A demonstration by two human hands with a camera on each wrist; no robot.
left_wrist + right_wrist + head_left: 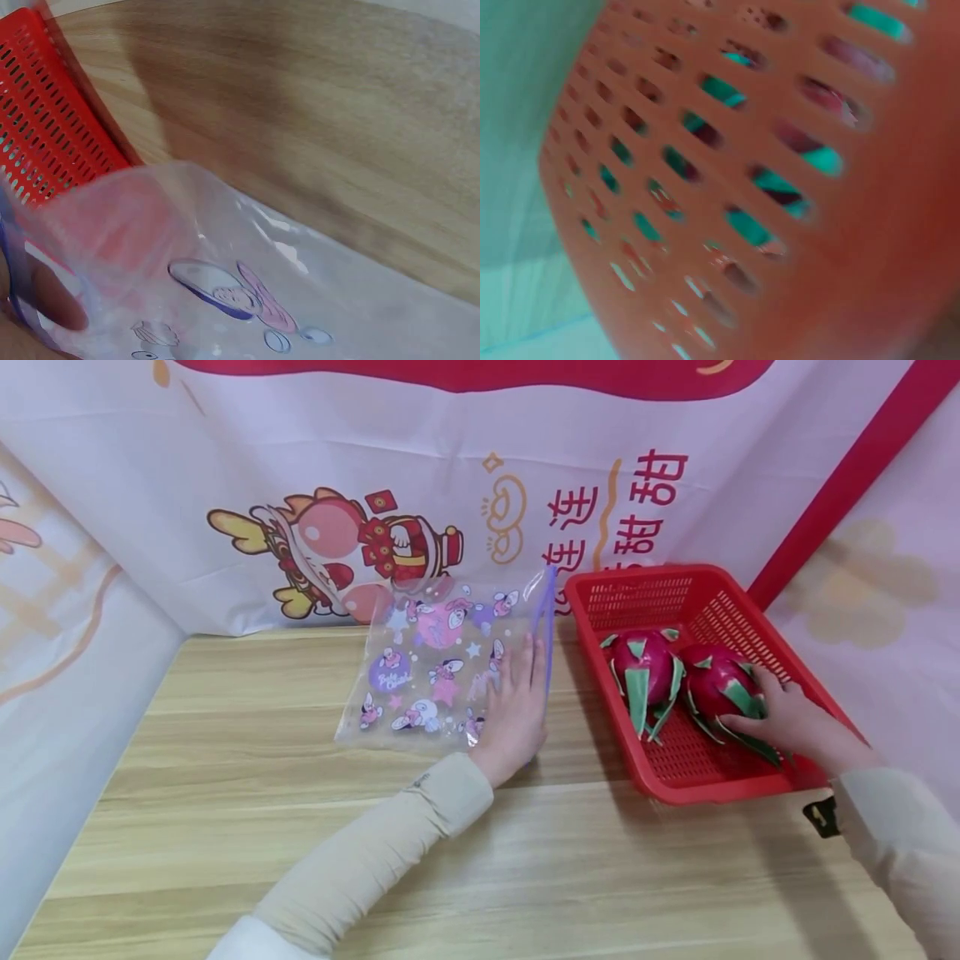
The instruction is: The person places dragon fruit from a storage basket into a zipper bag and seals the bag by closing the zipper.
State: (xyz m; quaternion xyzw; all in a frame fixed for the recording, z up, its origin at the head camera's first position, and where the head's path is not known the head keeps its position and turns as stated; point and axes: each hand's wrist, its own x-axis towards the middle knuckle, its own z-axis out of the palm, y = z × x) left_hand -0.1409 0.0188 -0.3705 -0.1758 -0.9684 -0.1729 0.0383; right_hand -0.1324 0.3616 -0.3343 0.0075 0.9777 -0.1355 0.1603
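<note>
A clear zip bag point(442, 664) printed with pink and purple cartoon figures lies on the table, its purple zip edge to the right. My left hand point(513, 702) rests on the bag by that edge, fingers mostly straight; the thumb is hidden in the head view. In the left wrist view, part of a finger shows beside the purple strip. My right hand point(787, 722) reaches into the red basket point(652, 785), thumb and fingers spread around the right dragon fruit point(716, 681). Another dragon fruit point(641, 664) with green scales sits left of it.
The basket's slotted wall point(705, 180) fills the right wrist view. A small black tag point(822, 817) lies by the basket's near right corner. Behind the wood-grain table point(247, 802) hangs a printed cloth point(420, 435), with more cloth at both sides.
</note>
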